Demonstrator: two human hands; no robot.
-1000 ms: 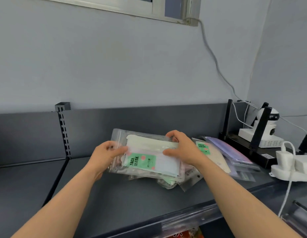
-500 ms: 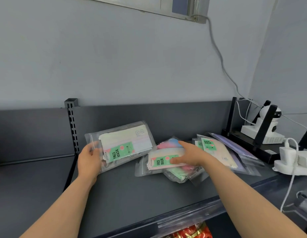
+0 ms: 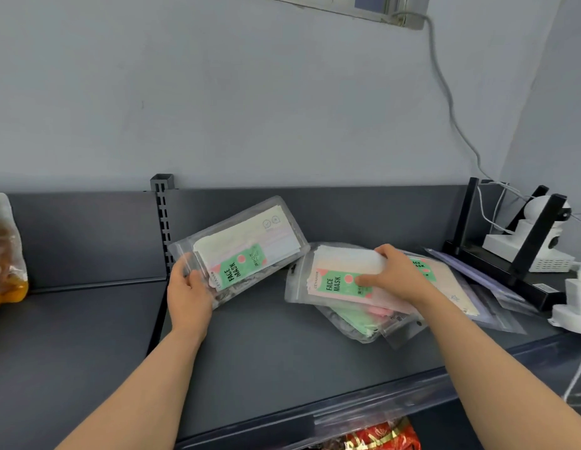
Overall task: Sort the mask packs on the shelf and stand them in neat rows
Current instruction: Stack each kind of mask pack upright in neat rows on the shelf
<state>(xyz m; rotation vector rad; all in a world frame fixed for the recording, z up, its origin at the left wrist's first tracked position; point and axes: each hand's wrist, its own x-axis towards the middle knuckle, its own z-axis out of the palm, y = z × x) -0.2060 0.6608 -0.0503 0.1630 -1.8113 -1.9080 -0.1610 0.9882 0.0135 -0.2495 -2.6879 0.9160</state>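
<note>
On the far left of the dark grey shelf [image 3: 266, 358] stands a clear bag of orange contents [image 3: 5, 254], partly cut off by the frame edge. A slotted upright post [image 3: 162, 222] divides the back panel. Just right of it, the left hand [image 3: 188, 293] has its grip closed on the lower left end of one mask pack [image 3: 250, 245], thumb on the front. This pack is tilted, its upper right end rising towards the back panel; whether its lower edge touches the shelf cannot be told. Right of centre lies a loose pile of mask packs [image 3: 364, 319], overlapping at odd angles. The right hand [image 3: 396, 274] grips the top pack [image 3: 331, 280] of that pile, thumb pressed on the green label, fingers curled over the far edge. Further packs [image 3: 458, 287], some purple, lie flat beyond the wrist, spreading right. At the right end stand a black stand [image 3: 523, 264], a white camera [image 3: 542, 241] and a white plug [image 3: 575, 293]. A grey cable [image 3: 445, 92] runs down the wall.
</note>
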